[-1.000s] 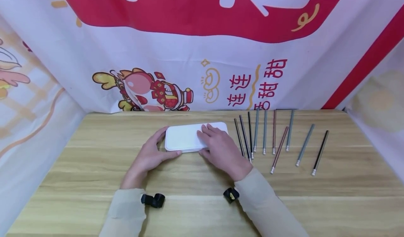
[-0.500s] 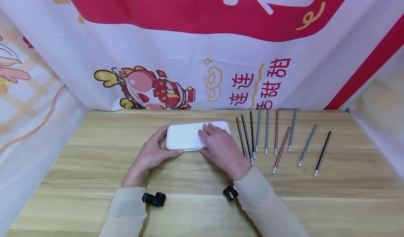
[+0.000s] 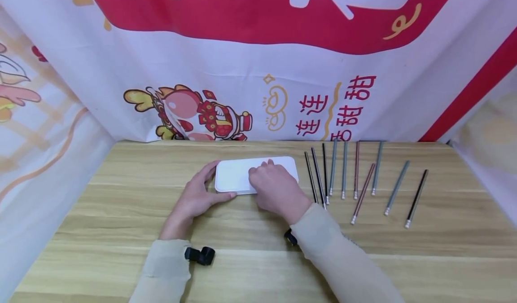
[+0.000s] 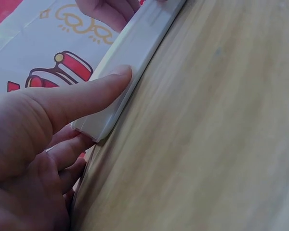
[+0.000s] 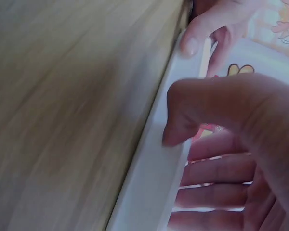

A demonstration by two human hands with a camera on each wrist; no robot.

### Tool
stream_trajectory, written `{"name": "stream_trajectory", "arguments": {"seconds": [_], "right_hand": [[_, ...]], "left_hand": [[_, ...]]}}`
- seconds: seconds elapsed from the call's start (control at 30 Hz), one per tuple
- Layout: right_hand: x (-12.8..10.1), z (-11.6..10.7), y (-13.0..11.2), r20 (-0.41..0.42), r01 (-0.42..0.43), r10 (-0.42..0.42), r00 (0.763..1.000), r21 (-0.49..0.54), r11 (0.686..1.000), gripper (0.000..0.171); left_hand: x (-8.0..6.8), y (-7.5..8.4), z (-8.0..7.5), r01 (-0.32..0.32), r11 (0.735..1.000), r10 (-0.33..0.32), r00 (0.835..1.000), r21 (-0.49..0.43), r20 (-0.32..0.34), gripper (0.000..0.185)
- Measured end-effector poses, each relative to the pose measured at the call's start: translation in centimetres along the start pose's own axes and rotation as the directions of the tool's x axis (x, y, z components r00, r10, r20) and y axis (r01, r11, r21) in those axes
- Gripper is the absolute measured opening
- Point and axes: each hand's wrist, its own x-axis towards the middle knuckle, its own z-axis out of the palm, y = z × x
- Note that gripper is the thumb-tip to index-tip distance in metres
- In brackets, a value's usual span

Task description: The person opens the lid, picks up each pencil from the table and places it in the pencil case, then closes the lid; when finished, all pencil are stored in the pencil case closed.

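White rectangular case [image 3: 236, 176], lid closed, flat on the wooden table.

Case is plain white with rounded corners, its long side running left to right, lying near the middle of the table toward the back edge. Left end is gripped between thumb and fingers of the left hand [image 3: 194, 199]; the right hand [image 3: 274, 188] covers its right half, thumb on the near edge.

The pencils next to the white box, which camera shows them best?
The head view: all the pencils lie in a row on the table, right of the white box. Both wrist views show only the box edge and fingers, no pencils.
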Motion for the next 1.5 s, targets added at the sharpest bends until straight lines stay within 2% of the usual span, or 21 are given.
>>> {"name": "stream_trajectory", "arguments": {"seconds": [0.13,0.4,0.6,0.87,1.1,1.33,1.43,1.5], "right_hand": [[0.3,0.2,0.1,0.003,0.022,-0.022,1.0,-0.004,1.0,0.02],[0.5,0.3,-0.5,0.046,0.032,-0.03,0.998,-0.051,0.998,0.037],[0.3,0.4,-0.6,0.025,0.041,-0.039,0.999,-0.079,0.996,0.033],[-0.1,0.7,-0.6,-0.028,0.006,-0.008,1.0,-0.064,0.998,0.028],[-0.3,0.9,-0.3,-0.072,-0.004,-0.004,0.997,-0.109,0.994,0.039],[-0.6,0.9,-0.1,-0.106,0.007,-0.016,0.994,-0.09,0.996,0.042],[-0.8,0.8,0.5,-0.175,0.005,-0.01,0.985,-0.031,1.0,0.031],[-0.9,0.7,1.1,-0.232,0.019,-0.014,0.973,0.02,1.0,0.018]], "left_hand": [[0.0,0.0,-0.1,0.001,1.0,-0.001,1.0,0.003,-0.006,0.103],[-0.1,0.0,0.0,0.003,1.0,-0.003,1.0,-0.014,-0.001,0.104],[-0.2,0.1,0.1,0.01,1.0,-0.01,1.0,-0.02,0.001,0.102],[-0.2,0.2,0.0,0.026,0.999,-0.026,1.0,-0.02,-0.005,0.102],[-0.5,0.6,-0.1,0.025,0.998,-0.025,1.0,-0.052,-0.004,0.105],[-0.6,0.4,-0.1,0.009,0.998,-0.01,1.0,-0.068,-0.01,0.104],[-0.4,0.1,0.0,-0.026,0.996,0.025,1.0,-0.09,-0.008,0.103],[-0.3,0.0,0.0,-0.042,0.994,0.042,0.999,-0.098,-0.006,0.102]]}}
